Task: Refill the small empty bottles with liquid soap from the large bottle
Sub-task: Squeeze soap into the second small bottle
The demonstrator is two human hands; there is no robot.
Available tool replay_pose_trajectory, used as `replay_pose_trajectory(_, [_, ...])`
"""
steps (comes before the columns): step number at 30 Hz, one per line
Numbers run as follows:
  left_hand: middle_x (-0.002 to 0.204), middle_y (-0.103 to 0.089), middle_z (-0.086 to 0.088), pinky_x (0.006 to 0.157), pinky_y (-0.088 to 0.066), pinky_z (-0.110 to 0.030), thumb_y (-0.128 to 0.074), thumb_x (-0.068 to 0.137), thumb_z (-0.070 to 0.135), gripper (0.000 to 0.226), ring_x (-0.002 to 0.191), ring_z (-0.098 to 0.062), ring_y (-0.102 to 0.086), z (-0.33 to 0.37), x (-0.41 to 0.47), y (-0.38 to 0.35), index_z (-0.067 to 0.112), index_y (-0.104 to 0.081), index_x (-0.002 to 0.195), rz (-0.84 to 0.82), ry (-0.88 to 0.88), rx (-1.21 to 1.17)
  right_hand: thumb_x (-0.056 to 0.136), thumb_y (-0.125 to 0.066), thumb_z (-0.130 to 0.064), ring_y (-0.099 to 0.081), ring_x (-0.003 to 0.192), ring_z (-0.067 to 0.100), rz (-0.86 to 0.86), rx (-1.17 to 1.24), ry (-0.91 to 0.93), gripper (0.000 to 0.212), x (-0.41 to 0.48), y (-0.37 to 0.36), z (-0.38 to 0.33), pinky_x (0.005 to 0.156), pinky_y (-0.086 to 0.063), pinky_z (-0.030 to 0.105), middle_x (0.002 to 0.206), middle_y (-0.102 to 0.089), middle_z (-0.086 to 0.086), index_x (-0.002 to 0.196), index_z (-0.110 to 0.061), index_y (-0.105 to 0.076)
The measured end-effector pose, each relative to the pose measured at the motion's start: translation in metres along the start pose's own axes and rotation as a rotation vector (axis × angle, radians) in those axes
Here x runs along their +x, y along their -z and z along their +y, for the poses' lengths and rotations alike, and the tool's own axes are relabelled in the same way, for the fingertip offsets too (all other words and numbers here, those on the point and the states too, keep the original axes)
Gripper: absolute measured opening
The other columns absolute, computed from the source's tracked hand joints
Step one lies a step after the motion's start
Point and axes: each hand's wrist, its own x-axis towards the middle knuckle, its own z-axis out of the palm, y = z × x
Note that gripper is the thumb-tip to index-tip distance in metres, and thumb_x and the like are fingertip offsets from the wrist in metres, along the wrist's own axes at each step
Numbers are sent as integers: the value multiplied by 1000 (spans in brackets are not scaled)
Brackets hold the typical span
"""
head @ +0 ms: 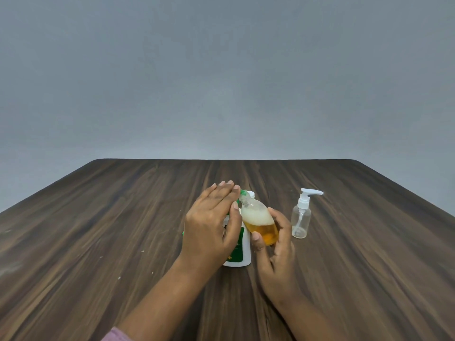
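Observation:
The large white bottle (242, 249) with a green label stands upright at the table's middle. My left hand (211, 225) lies flat over its green pump head (243, 192), fingers extended, covering most of the bottle. My right hand (275, 244) grips a small clear bottle (259, 221), tilted with its open neck up against the pump nozzle. That bottle holds amber soap at the bottom and white foam above it. A second small clear bottle (300, 221), empty and with a white pump cap, stands upright to the right, apart from both hands.
A dark wood-grain table (123, 230) spreads wide to all sides, its far edge meeting a plain grey wall (226, 82). A pinkish sleeve cuff (115, 335) shows at the bottom on my left arm.

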Motion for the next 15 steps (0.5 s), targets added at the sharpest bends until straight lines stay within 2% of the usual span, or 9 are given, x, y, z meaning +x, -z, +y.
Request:
replay_pose_trajectory(3, [115, -68, -10, 102, -44, -33, -43, 92, 18, 37, 114, -18, -61, 1, 3, 2, 1, -69, 111, -2, -6, 2, 89, -54, -3, -62, 87, 1, -6, -8, 2, 42, 0, 0, 0, 66, -46, 6, 107, -59, -14, 128, -10, -40])
replay_pose_trajectory(9, [112, -69, -7, 101, -45, -31, -43, 92, 20, 37, 112, -15, -62, 4, 11, 6, 4, -71, 109, -25, -11, 21, 90, -54, -6, -63, 86, -1, -5, 3, -12, 43, 1, -1, 0, 65, -46, 6, 107, -60, -17, 130, -12, -38])
replay_pose_trajectory(13, [118, -66, -8, 103, -44, -33, -43, 92, 17, 37, 118, -17, -57, 1, 0, -2, 1, -68, 114, 18, 29, -44, 89, -54, -4, -62, 85, -2, -4, -14, -3, 42, 0, -1, 2, 66, -45, 5, 106, -60, -22, 129, -9, -39])
replay_pose_trajectory(15, [122, -64, -8, 101, -46, -33, -41, 93, 18, 38, 122, -17, -55, 1, -4, -4, 2, -67, 117, 20, 70, -81, 90, -54, -4, -62, 88, -1, -9, -4, -10, 42, 0, 0, 1, 68, -46, 5, 107, -60, -19, 129, -9, -39])
